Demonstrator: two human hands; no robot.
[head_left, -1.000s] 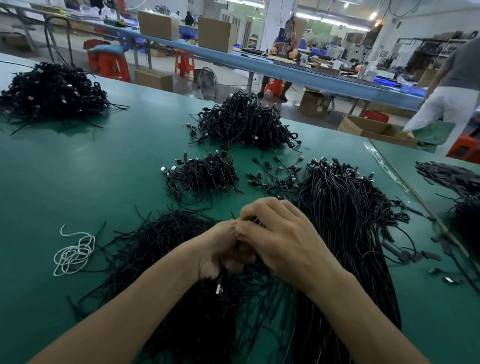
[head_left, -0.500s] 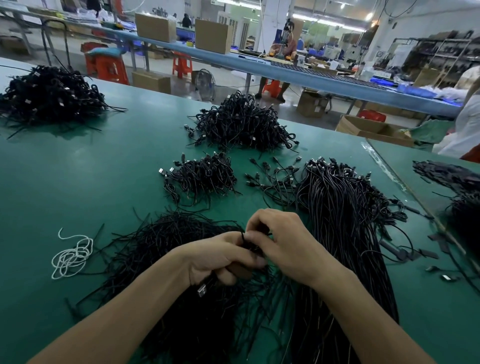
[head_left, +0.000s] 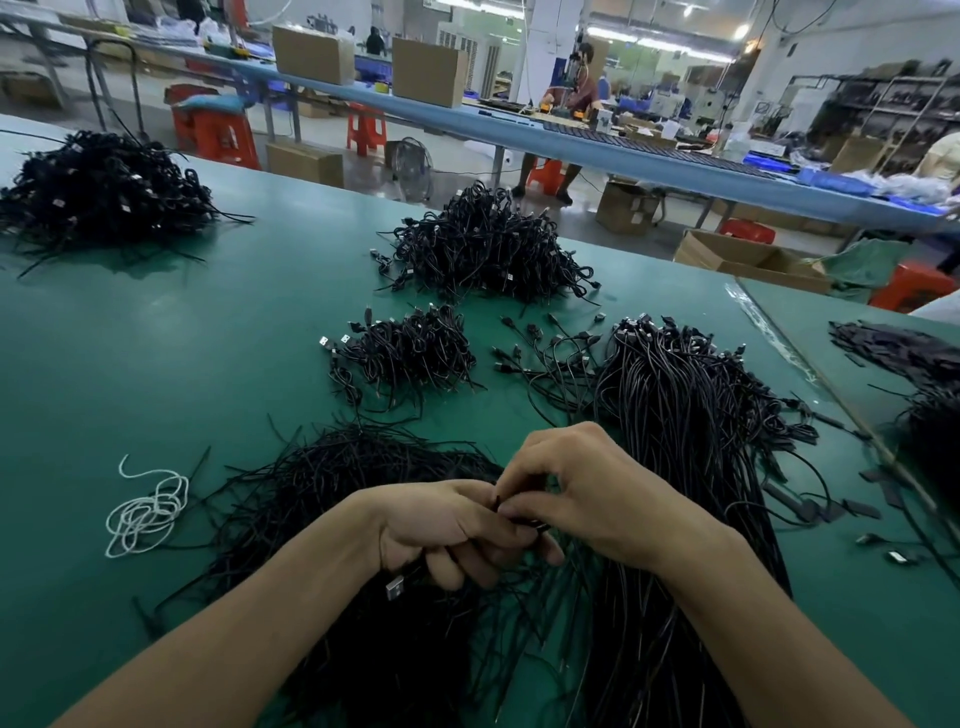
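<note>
1. Head view: left hand (head_left: 441, 525) fingers curled tight round black USB cable (head_left: 527, 524), its plug (head_left: 396, 588) poking out below the palm.
2. Right hand (head_left: 608, 499) fingers pinch the same cable, touching the left hand.
3. Cable held over pile of thin black strands (head_left: 332, 483), middle of table (head_left: 156, 364) near edge.

the green table (head_left: 156, 364) bears a far-left cable pile (head_left: 98, 192), a big middle pile (head_left: 488, 249), a small pile (head_left: 410, 353), a long cable bundle (head_left: 685, 415), thin black ties (head_left: 332, 478) and a white cord (head_left: 145, 512).
</note>
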